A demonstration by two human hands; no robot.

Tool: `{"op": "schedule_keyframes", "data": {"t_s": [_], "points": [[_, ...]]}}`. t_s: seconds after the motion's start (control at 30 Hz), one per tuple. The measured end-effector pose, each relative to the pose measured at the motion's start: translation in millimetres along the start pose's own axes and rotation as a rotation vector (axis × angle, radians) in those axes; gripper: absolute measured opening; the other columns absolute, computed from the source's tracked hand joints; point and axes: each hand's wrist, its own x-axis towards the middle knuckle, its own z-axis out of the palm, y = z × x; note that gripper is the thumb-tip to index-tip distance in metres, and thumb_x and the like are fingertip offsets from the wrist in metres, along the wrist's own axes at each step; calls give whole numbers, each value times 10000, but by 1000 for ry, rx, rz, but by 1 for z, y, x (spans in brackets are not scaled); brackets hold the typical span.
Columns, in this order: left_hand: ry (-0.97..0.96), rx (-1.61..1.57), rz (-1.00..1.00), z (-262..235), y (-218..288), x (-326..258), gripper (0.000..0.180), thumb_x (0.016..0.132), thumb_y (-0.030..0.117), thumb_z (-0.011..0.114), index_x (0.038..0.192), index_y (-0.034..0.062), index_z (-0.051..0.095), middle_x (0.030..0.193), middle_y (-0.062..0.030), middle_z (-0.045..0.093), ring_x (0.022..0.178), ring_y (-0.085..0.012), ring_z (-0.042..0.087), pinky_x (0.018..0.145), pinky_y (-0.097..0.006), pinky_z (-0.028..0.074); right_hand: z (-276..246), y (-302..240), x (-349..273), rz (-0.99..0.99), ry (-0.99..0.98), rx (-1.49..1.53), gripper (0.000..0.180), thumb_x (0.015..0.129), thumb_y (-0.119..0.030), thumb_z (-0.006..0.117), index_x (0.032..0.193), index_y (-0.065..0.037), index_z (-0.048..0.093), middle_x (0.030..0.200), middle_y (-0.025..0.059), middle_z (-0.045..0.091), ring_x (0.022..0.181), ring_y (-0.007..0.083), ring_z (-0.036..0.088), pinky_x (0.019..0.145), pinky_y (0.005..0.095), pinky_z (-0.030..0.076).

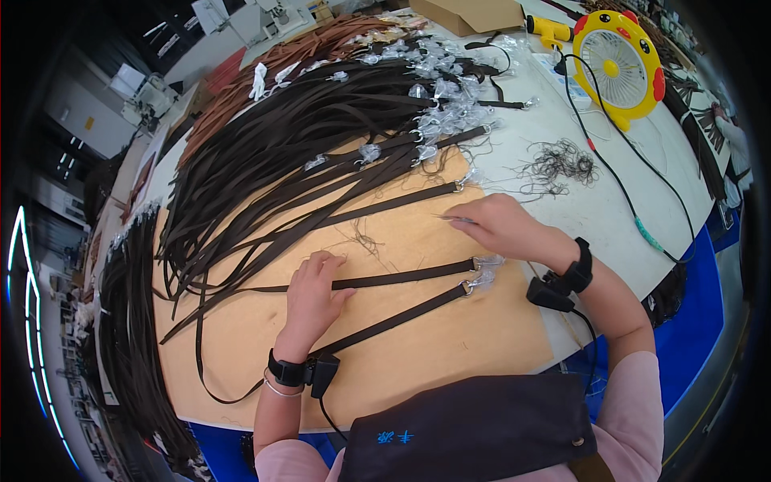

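My left hand (312, 299) lies on the tan board (482, 353) over a dark brown strap (405, 277), its thumb and fingers apart. Farther right, my right hand (504, 229) pinches a small pointed metal tool (458, 218), mostly hidden by the fingers. This tool is above the board, between the strap at my left hand and another strap (393, 200) farther away. Nearer to me is a third strap (401, 321), passing close to my left wrist. Clear plastic wraps the metal clasp (485, 278) at the right ends of the two nearer straps. Loose thread ends (365, 239) lie between my hands.
A large pile of dark straps (289, 120) with plastic-wrapped clasps (442, 104) covers the far left. More straps (132, 321) hang over the left edge. A thread tangle (566, 162), a yellow fan (612, 68) with a black cable (634, 157), and a cardboard box (470, 14) sit beyond.
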Motion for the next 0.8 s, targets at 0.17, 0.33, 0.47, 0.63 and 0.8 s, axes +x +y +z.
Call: {"op": "schedule_keyframes", "data": {"t_s": [0.17, 0.33, 0.47, 0.63, 0.8], "points": [[26, -52, 272, 10, -2, 2, 229, 778, 75, 742, 977, 54, 631, 962, -75, 608, 885, -289, 616, 756, -385, 520, 69, -34, 88, -458, -157, -33, 389, 1005, -193, 518, 1378, -91, 557, 1523, 115, 449, 1409, 307, 406, 1122, 409, 380], [-5, -7, 279, 9, -15, -11, 210, 794, 43, 709, 983, 47, 619, 964, -87, 606, 897, -289, 617, 753, -385, 523, 63, -24, 84, -379, -490, -15, 397, 999, -193, 465, 1371, -80, 547, 1455, 125, 526, 1333, 337, 485, 1091, 412, 402], [74, 9, 200, 8, -35, -21, 194, 801, 0, 667, 984, 45, 621, 956, -99, 610, 892, -301, 615, 750, -394, 525, 2, 24, -12, -350, -256, -122, 460, 920, -40, 565, 1379, -25, 538, 1454, 142, 523, 1327, 305, 506, 1082, 405, 430], [76, -119, 187, 16, -45, -8, 113, 881, -8, 574, 976, 32, 620, 899, -132, 627, 878, -331, 627, 737, -405, 517, -75, 94, -104, 29, 4, -356, 409, 903, -25, 552, 1310, -18, 590, 1345, 169, 604, 1165, 335, 618, 988, 403, 497], [-6, -389, 18, 19, -40, -8, 109, 977, 74, 529, 1023, 49, 624, 917, -141, 681, 855, -348, 663, 733, -394, 524, -63, 68, -90, 215, 341, -597, 315, 872, -14, 562, 1173, -33, 649, 1059, 128, 704, 867, 324, 685, 751, 414, 545]]}}
